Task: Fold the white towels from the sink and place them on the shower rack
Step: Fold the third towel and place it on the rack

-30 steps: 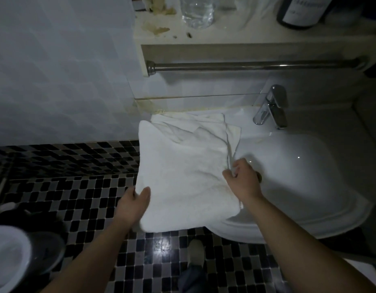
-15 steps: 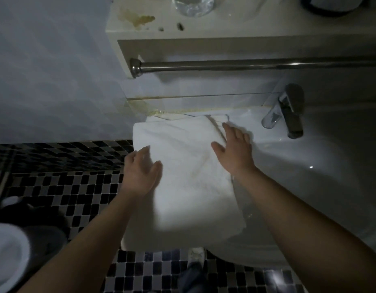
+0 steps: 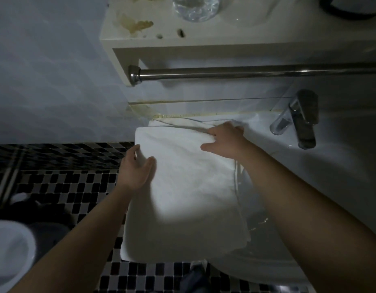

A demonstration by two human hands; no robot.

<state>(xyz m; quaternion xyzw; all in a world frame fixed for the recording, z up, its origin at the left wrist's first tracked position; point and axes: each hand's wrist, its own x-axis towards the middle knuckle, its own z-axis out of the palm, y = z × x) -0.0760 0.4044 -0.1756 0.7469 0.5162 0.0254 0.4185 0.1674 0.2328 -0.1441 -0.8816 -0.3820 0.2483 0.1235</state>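
A folded white towel lies over the left rim of the white sink, its near edge hanging past the basin. Another white towel shows as a strip under its far edge. My left hand grips the towel's left edge, thumb on top. My right hand holds the far right corner, fingers curled over the folded edge. No shower rack is in view.
A chrome faucet stands at the right. A metal towel bar runs under a stained shelf holding a clear bottle. Black-and-white mosaic floor lies to the left, with a toilet rim at the lower left.
The towel went from held up to laid flat over the sink rim. My right hand moved to the far corner and curled over it. My left hand shifted to the left edge.
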